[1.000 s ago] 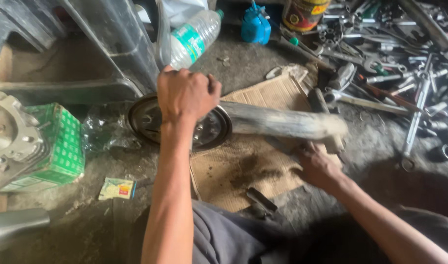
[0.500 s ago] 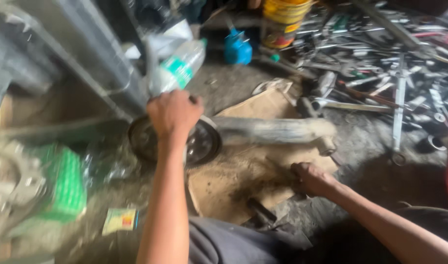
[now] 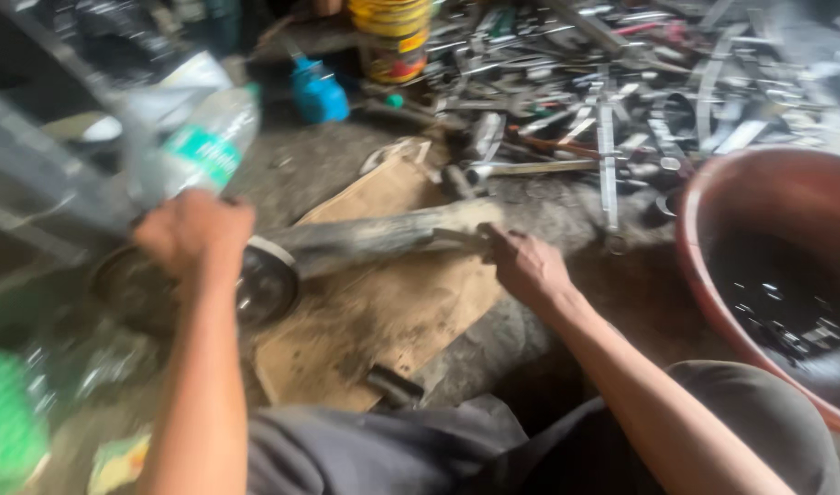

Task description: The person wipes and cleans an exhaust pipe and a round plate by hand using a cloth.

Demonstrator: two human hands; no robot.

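While the left hand (image 3: 192,229) stays clamped on the round hub (image 3: 255,289), the metal shaft's (image 3: 374,236) far end is now gripped by the right hand (image 3: 522,264), so both ends are held.

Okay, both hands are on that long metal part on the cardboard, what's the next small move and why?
Probably steady it before anything else. The left hand sits on the round hub and the right hand grips the shaft at its far end, so the part is held only at its two ends on the cardboard.
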